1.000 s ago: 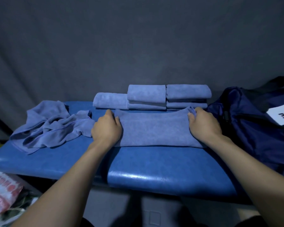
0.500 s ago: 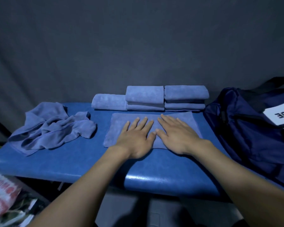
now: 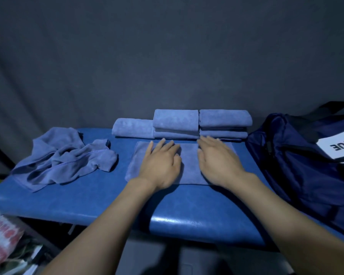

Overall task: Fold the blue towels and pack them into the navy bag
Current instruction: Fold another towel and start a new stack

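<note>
Neither hand grips: left hand (image 3: 160, 165) and right hand (image 3: 218, 161) lie flat on the half-folded towel (image 3: 189, 165) mid-bench (soft, light, likely floppy); best pinched at its corners.

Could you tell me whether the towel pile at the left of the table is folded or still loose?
Loose: the pile lies crumpled in uneven ridges, unlike the neat folded stacks behind.
</note>
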